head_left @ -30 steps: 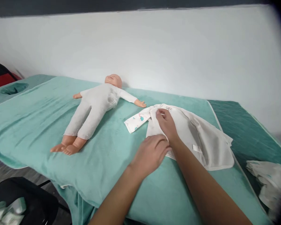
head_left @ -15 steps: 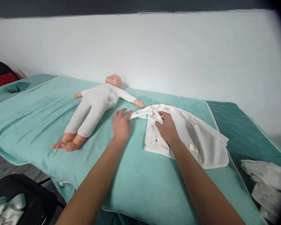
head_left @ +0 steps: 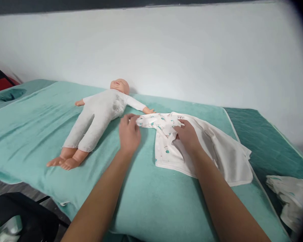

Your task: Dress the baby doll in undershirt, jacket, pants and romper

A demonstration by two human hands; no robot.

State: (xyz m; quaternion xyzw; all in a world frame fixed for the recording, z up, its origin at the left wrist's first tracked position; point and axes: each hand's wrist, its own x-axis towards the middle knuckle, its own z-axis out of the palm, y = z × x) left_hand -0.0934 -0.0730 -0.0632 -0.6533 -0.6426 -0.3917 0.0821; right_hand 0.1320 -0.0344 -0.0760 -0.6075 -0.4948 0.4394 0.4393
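Note:
A white baby garment (head_left: 166, 148) with small teal prints lies spread on a teal towel (head_left: 40, 124). My left hand (head_left: 129, 132) pinches the end of its left sleeve, stretched toward the doll. My right hand (head_left: 188, 137) presses down on the garment's chest, fingers curled into the cloth near the neck label. A baby doll (head_left: 98, 114) in a white suit lies on its back just left of the sleeve, arms out, its hand almost touching the cuff.
A white wall runs close behind the bed. A darker green mat (head_left: 265, 141) lies to the right with crumpled white cloth (head_left: 290, 198) on it. A black chair (head_left: 17, 215) holding pale cloth stands at lower left.
My left hand went from the garment's lower hem to its left sleeve and pulled the sleeve out flat toward the doll. My right hand stayed on the garment's chest.

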